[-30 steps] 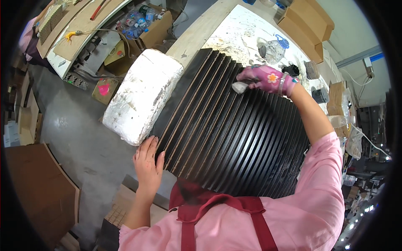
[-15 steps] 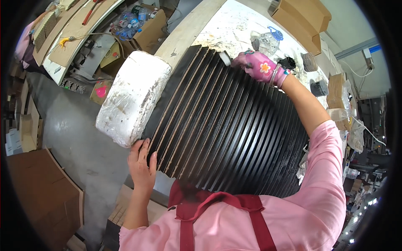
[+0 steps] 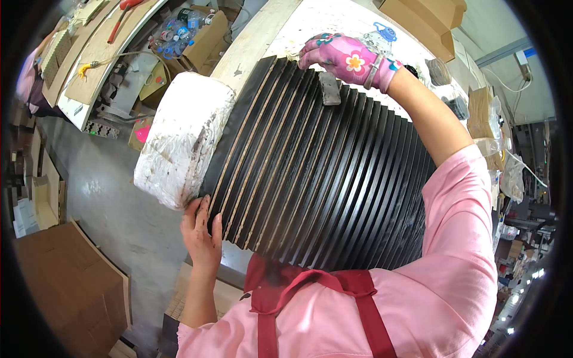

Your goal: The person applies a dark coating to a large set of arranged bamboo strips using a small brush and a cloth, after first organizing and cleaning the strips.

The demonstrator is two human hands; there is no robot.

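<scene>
A row of long black boards (image 3: 334, 179) lies side by side in front of me, pale strips showing along the edges of the leftmost ones. My left hand (image 3: 203, 230), bare and smudged dark, is closed round the near end of the leftmost boards. At the far ends, my right hand (image 3: 343, 59), in a pink flowered glove, curls its fingers down over a board end; the fingertips are partly hidden. Just below that palm a small grey block (image 3: 330, 89), perhaps a sponge, rests across the boards. A plastic-wrapped white block (image 3: 185, 131) stands against the row's left side.
Beyond the boards is a white, stained tabletop (image 3: 292, 36) with a clear blue-topped bottle (image 3: 382, 37) and an open carton (image 3: 421, 24). Back left, a box of plastic bottles (image 3: 206, 45) sits by another bench. A large brown carton (image 3: 71, 286) stands on the floor at left.
My right hand has moved left along the far board ends and come off the small block, which now lies nearer and further right on the boards. My left hand stays in place.
</scene>
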